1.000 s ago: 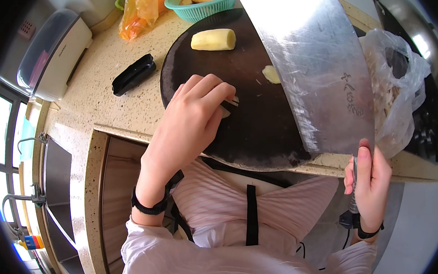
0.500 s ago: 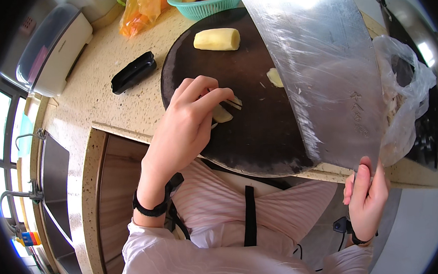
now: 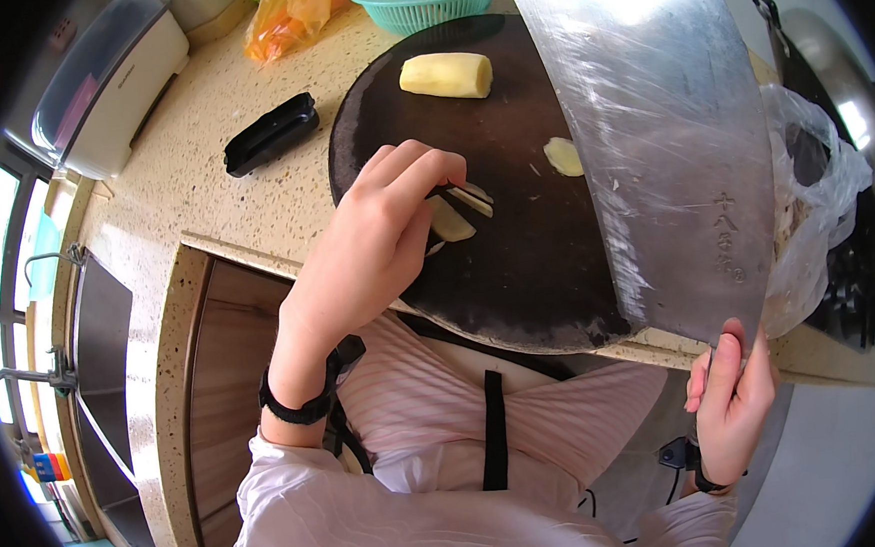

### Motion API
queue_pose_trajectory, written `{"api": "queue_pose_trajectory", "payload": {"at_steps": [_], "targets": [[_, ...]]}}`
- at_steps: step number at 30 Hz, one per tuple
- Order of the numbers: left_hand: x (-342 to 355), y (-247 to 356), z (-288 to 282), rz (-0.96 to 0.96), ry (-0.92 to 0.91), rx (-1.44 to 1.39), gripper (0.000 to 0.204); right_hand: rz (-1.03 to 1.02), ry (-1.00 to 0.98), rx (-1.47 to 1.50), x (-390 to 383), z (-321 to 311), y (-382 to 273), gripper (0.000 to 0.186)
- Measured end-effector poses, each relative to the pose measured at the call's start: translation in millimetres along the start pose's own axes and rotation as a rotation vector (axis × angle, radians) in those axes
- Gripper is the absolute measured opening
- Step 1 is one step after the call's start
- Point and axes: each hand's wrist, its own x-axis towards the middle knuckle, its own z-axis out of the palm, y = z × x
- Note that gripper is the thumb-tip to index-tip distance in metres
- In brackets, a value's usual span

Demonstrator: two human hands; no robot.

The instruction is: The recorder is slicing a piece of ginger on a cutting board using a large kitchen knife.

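My left hand (image 3: 380, 242) is on the dark round chopping board (image 3: 488, 280), fingers curled over thin pale slices (image 3: 452, 222) at its left part; the fingertips grip some slices standing on edge, partly hidden. My right hand (image 3: 726, 396) is closed on the handle of a large cleaver (image 3: 670, 149), whose broad scratched blade covers the board's right side, seen from its flat face. A peeled pale yellow piece, like ginger, (image 3: 445, 75) lies at the back of the board, and a loose round slice (image 3: 564, 155) lies left of the blade.
A black tray (image 3: 271, 135) lies left of the board. Behind are an orange bag (image 3: 282, 22) and a teal basket (image 3: 427, 11) of roots. A white appliance (image 3: 110, 83) stands at back left, a sink (image 3: 102, 364) at left. A plastic bag (image 3: 806, 241) and pan (image 3: 836, 79) sit right.
The cleaver and my right hand have shifted slightly right and downward. More of the slices shows under my left fingers. The whole scene sits slightly differently in the picture.
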Motion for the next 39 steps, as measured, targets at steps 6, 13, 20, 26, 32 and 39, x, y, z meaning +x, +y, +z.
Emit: {"api": "queue_pose_trajectory", "payload": {"at_steps": [6,13,20,26,32,39], "targets": [[-20,-2,0,-0.074,0.099,-0.123,0.020,0.098,-0.039,0.179,1,-2,3,0.030],[-40,-18,29,0.224,0.441,-0.121,0.036,0.213,-0.071,0.438,10,-7,-5,0.025],[-46,-23,29,0.244,0.380,-0.061,0.034,0.142,-0.182,0.357,24,-13,-23,0.010],[-45,-16,31,0.222,0.306,0.094,0.039,0.126,-0.185,0.165,30,-9,-35,0.017],[-43,-18,35,0.158,0.355,0.005,0.046,0.090,-0.235,-0.047,42,-12,-53,0.020],[-43,-15,30,0.144,0.210,0.206,0.051,-0.058,-0.293,-0.103,69,-7,-62,0.015]]}}
